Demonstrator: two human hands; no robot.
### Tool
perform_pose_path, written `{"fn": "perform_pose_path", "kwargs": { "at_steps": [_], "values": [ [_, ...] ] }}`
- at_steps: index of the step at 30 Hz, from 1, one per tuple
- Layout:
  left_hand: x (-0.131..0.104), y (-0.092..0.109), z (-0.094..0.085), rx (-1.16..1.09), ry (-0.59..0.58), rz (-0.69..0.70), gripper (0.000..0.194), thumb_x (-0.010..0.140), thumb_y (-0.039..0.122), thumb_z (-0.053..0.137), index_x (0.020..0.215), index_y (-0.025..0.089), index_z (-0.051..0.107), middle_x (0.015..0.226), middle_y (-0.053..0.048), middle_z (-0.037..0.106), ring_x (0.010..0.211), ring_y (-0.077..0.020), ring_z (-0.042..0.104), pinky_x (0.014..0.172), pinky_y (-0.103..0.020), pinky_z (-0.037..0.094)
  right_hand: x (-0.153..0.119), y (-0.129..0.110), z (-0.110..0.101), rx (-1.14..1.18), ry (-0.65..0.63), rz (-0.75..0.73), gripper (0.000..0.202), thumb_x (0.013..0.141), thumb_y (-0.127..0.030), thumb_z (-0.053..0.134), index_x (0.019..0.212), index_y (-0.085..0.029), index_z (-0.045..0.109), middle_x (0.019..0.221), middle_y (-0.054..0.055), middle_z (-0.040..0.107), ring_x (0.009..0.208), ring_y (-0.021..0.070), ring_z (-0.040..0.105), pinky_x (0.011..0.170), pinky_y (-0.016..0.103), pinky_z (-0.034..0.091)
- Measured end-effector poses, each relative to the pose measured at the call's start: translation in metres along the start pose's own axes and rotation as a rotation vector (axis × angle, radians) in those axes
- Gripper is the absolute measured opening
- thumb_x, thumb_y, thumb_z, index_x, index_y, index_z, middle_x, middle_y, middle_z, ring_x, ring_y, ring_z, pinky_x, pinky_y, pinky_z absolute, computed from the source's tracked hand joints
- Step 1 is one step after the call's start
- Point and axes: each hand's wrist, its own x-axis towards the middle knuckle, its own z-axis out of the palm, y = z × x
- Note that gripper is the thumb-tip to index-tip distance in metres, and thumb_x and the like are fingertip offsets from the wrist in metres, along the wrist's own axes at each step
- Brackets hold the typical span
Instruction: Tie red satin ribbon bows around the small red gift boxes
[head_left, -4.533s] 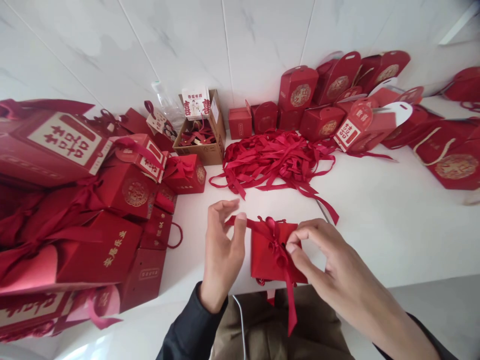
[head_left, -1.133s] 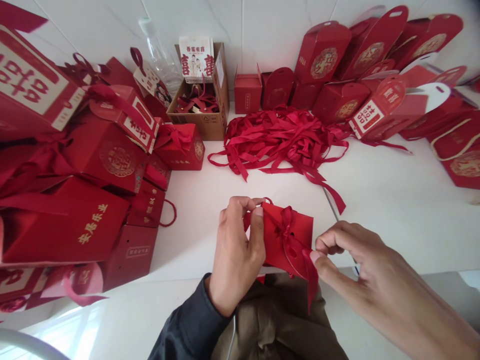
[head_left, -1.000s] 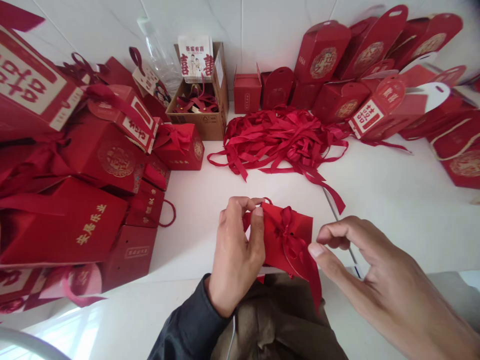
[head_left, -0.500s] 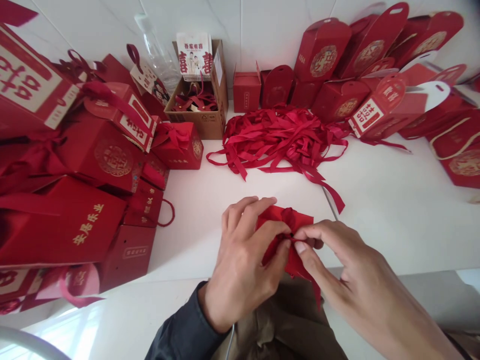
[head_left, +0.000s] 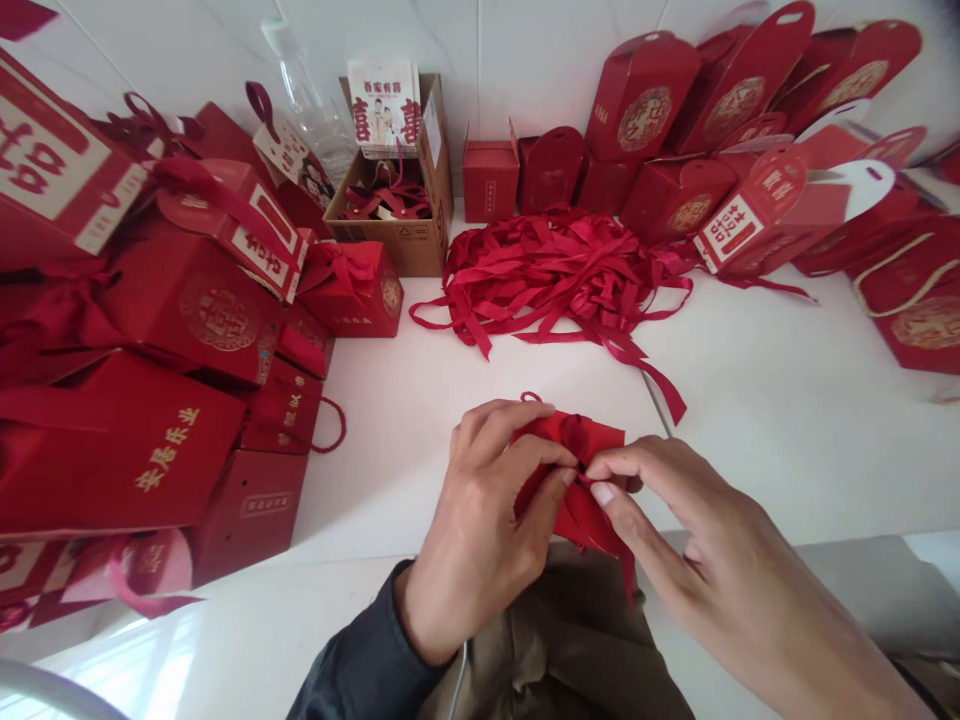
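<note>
A small red gift box is at the table's front edge, partly covered by my hands. Dark red ribbon lies across its top, with a tail hanging at the lower right. My left hand rests over the box's left side, thumb and forefinger pinching the ribbon at its middle. From the right, my right hand pinches the ribbon at the same spot, fingertips close to the left ones. The exact shape of the knot is hidden by the fingers. A thin cord loop shows behind my left fingers.
A heap of loose red ribbons lies behind the hands. Decorated red boxes are stacked at left, and more red boxes stand along the wall at right. A cardboard box holds ribboned tags and cards.
The left fingers have shifted slightly, baring the cord loop behind them. Both hands keep pinching the ribbon at the same place. The whole view has moved a little.
</note>
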Motion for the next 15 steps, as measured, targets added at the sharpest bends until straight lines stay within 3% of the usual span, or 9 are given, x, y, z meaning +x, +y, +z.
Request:
{"fn": "perform_pose_path", "kwargs": {
  "at_steps": [15],
  "values": [
    [-0.0026, -0.0012, -0.0005, -0.053, -0.010, -0.019, 0.017, 0.091, 0.007, 0.062, 0.098, 0.022, 0.066, 0.129, -0.005, 0.068, 0.130, -0.0223, 0.052, 0.111, -0.042, 0.045, 0.0030, 0.0000, -0.0030, 0.038, -0.034, -0.007, 0.009, 0.106, -0.026, 0.050, 0.102, -0.029, 0.058, 0.094, 0.001, 0.065, 0.085, 0.0209, 0.067, 0.083, 0.037, 0.056]
  ]
}}
